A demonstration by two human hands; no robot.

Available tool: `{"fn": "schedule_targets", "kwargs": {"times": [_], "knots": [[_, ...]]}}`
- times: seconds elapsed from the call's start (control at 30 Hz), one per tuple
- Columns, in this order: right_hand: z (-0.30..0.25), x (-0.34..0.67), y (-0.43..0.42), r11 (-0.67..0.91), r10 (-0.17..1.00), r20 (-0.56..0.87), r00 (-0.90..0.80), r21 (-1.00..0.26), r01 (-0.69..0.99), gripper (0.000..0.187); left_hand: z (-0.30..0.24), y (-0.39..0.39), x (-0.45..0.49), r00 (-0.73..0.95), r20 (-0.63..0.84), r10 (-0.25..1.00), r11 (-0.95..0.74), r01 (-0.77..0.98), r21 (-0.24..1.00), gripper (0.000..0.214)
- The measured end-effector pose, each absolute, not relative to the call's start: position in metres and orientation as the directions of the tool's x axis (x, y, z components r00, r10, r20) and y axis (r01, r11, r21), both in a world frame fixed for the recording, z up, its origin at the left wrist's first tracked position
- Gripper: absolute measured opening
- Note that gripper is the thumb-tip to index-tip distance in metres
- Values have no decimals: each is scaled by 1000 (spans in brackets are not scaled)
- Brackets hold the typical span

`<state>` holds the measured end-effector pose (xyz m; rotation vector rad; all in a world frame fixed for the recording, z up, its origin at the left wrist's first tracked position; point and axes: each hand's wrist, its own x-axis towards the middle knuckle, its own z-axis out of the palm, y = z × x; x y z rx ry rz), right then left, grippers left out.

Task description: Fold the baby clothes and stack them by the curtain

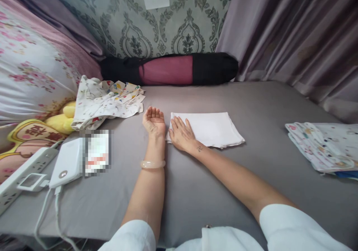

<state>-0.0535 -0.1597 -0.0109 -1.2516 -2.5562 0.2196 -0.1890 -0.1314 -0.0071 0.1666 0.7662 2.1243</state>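
White folded cloth point(208, 128) lies on the grey bed point(251, 94), its long axis left-to-right, running rightward from the right hand point(181, 135), which is pressed flat with fingers spread on its left edge. The left hand point(153, 121) rests just beside it, palm up, loosely curled, holding nothing.

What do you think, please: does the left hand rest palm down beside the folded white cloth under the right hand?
No: in the head view the left hand rests palm up, beside the folded white cloth under the right hand.
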Motion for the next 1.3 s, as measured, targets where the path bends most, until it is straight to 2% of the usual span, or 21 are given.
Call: {"fn": "schedule_targets", "kwargs": {"times": [0.17, 0.27, 0.37, 0.43, 0.47, 0.53, 0.6, 0.7, 0.83, 1.03, 1.3], "knots": [[-13, -53, -159, 605, 796, 190, -575, -267, 750, 55, -5, -128, -182, -599, -118, 792, -422, -677, 603, 14], [-12, -49, -156, 623, 781, 185, -597, -298, 723, 54, -3, -126, -170, -590, -74, 804, -387, -613, 689, 13], [-9, -32, -150, 610, 790, 178, -587, -323, 723, 54, -4, -126, -154, -592, 86, 801, -349, -345, 871, 18], [-7, -14, -145, 583, 812, 188, -553, -299, 755, 54, -6, -128, -144, -525, 254, 813, -331, -58, 942, 20], [-5, -4, -142, 578, 816, 200, -542, -269, 770, 55, -9, -128, -139, -466, 334, 819, -327, 98, 940, 20], [-4, 16, -137, 552, 832, 210, -514, -207, 808, 55, -14, -129, -133, -314, 453, 834, -324, 387, 864, 18], [-4, 31, -133, 516, 852, 193, -486, -161, 841, 56, -21, -129, -129, -148, 507, 849, -327, 606, 725, 15], [-8, 39, -131, 476, 878, 138, -459, -135, 869, 57, -30, -129, -127, 57, 487, 872, -341, 784, 518, 18], [-15, 38, -131, 458, 888, 120, -444, -144, 877, 58, -33, -131, -126, 147, 415, 898, -316, 872, 373, 24], [-17, 36, -131, 451, 892, 127, -434, -175, 875, 58, -27, -135, -120, 127, 332, 935, -235, 921, 309, 31], [-3, 51, -126, 437, 894, 11, -448, -249, 865, 59, -21, -139, -112, 100, 200, 975, -148, 960, 239, 43]]}}
